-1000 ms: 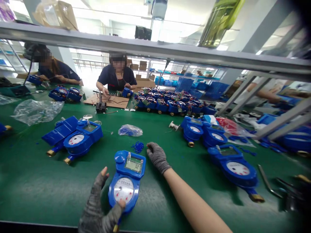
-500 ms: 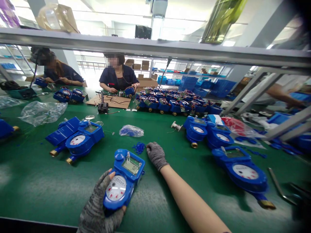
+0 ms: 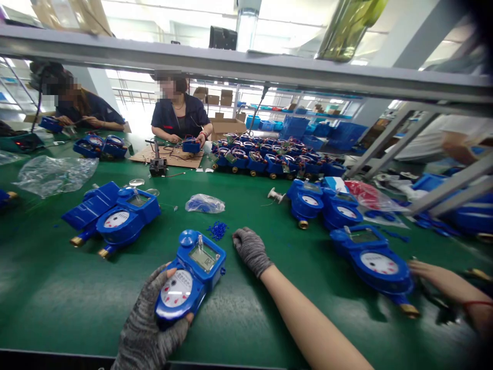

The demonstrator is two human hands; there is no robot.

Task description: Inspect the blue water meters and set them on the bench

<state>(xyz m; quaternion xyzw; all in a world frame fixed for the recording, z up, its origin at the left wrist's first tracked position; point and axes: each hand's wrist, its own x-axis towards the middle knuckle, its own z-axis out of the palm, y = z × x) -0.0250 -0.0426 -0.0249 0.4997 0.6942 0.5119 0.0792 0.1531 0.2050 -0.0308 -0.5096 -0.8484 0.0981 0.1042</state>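
My left hand [image 3: 144, 321], in a grey fingerless glove, is wrapped round the lower body of a blue water meter [image 3: 195, 297]. The meter's round dial and lit display face up, and I hold it tilted over the table. My right hand [image 3: 252, 252], gloved in grey too, rests on the green tabletop with its fingers curled in. Whatever those fingers may hold is hidden. Just left of it lies a small pile of blue plastic bits [image 3: 217, 230], with a clear bag of blue pieces [image 3: 205, 203] behind.
Finished-looking water meters stand left [image 3: 119, 226] and right [image 3: 379, 262]. Another person's hand [image 3: 423, 272] reaches in at the right edge. Rows of wired blue meter bodies [image 3: 269, 159] fill the back. Two people work opposite, under a metal shelf [image 3: 246, 67].
Another person's hand with a red wristband has come in beside the right-hand meter. The view has shifted slightly. My own hands keep nearly the same pose.
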